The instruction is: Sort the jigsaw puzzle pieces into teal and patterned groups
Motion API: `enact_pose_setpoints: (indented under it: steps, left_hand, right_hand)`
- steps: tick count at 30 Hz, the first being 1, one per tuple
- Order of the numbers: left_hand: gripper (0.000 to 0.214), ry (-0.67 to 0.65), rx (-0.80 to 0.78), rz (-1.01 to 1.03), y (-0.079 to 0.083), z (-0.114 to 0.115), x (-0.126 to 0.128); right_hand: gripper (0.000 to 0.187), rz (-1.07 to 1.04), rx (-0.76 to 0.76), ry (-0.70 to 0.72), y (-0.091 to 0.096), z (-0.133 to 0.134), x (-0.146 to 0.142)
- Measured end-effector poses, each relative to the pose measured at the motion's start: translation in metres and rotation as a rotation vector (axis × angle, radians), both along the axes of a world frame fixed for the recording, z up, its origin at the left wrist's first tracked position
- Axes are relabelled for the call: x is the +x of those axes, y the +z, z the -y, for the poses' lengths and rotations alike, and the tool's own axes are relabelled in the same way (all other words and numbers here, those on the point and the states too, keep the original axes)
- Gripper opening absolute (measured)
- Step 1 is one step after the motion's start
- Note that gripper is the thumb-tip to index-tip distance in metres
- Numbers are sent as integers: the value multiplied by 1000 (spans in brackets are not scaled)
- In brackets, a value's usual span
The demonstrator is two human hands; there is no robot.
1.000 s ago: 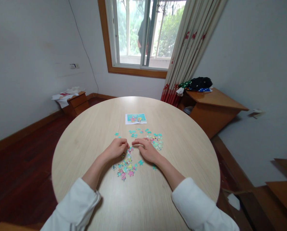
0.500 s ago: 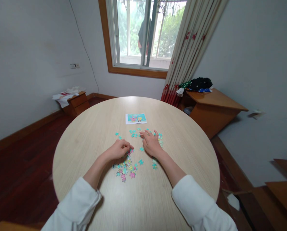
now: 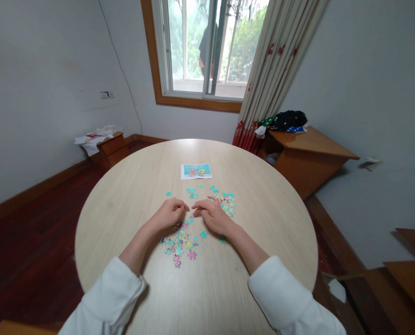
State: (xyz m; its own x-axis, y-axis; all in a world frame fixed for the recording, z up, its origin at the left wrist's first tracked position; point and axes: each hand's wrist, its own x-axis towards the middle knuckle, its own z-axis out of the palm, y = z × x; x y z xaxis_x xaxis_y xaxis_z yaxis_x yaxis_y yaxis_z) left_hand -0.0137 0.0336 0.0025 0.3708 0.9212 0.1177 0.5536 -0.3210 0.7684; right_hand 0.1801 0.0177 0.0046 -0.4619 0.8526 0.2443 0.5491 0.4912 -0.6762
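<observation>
Sleeves (image 3: 101, 298), white, a pair: crossing the near edge of the table (image 3: 200, 302).

Near heap (image 3: 179, 250): puzzle pieces in teal, yellow and pink, mid-table, left of centre, some apparently overlapping. Pink piece (image 3: 177, 261) lies closest to the near edge. Judged light, thin and fairly stiff, the knobs liable to bend; flat, so probably awkward to lift. Likely best hold: opposite rims, fingertip against thumb.

Teal piece (image 3: 203, 235): single, between near heap and right forearm.

Left hand (image 3: 172, 212): at the far end of near heap, knuckles up, thumb and forefinger drawn together; whether a piece sits between them cannot be told.

Right hand (image 3: 211, 216): facing the left, fingertips near but apart from it; fingers loosely bent, partly spread; any piece beneath is hidden.

Right heap (image 3: 227, 204): mixed pieces, toward the right edge, partly behind right hand.

Loose group (image 3: 193, 196): teal, beyond both hands.

Sheet (image 3: 196, 171): printed picture, flat, toward the far edge.

Table: round, pale wood grain, sheen at the far edge.

Room: dark red floor (image 3: 36, 242); stand (image 3: 114, 150) with papers beyond the left edge; cabinet (image 3: 308, 158) with cloths (image 3: 289, 121) beyond the right; curtain (image 3: 275, 60); window (image 3: 189, 56).
</observation>
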Motion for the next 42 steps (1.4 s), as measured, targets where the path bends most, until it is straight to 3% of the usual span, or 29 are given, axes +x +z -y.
enact_pose_setpoints:
  steps: [4,8,14,19,26,31,35,37,42]
  left_hand:
    - [22,-88,-89,7,-1,3,2]
    - [19,-145,-178,35,2,7,3]
    - [18,-200,-320,111,6,11,6]
    - [19,-219,-379,174,4,12,8]
    - [15,-70,-242,160,-2,5,5]
    - [19,19,-93,138,-4,1,4]
    - [21,27,-77,104,-4,0,3]
    - [21,18,-107,92,-5,0,3]
    - [16,-40,-223,142,-10,0,3]
  right_hand:
    - [33,28,94,-176,0,-11,12]
    - [28,90,94,-305,2,-20,27]
    - [28,88,57,-365,4,-22,36]
    - [29,140,33,-301,2,-22,36]
    - [31,250,25,-222,1,-19,28]
    - [31,211,16,-38,4,-3,8]
    - [31,162,29,118,6,7,-4]
    - [30,158,67,62,8,5,-1]
    - [29,262,138,-306,15,-11,29]
